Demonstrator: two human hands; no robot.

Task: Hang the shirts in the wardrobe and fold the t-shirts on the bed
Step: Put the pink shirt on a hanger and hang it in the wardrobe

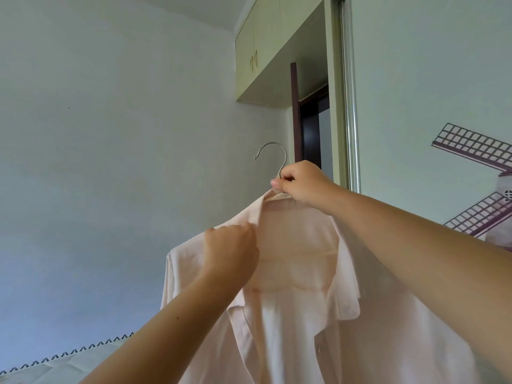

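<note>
A pale pink collared shirt [293,314] hangs in the air in front of me on a hanger with a silver metal hook [273,153]. My right hand [300,182] grips the hanger at the base of the hook, right above the shirt's collar. My left hand [231,252] pinches the shirt's collar on its left shoulder. The hanger's body is hidden under the fabric. The shirt's lower part runs out of view at the bottom.
A wardrobe sliding door [432,92] with a windmill picture [476,151] stands to the right. Cream overhead cabinets [260,45] hang above a dark doorway [311,128]. A white wall fills the left. The bed's edge [55,364] shows at the bottom left.
</note>
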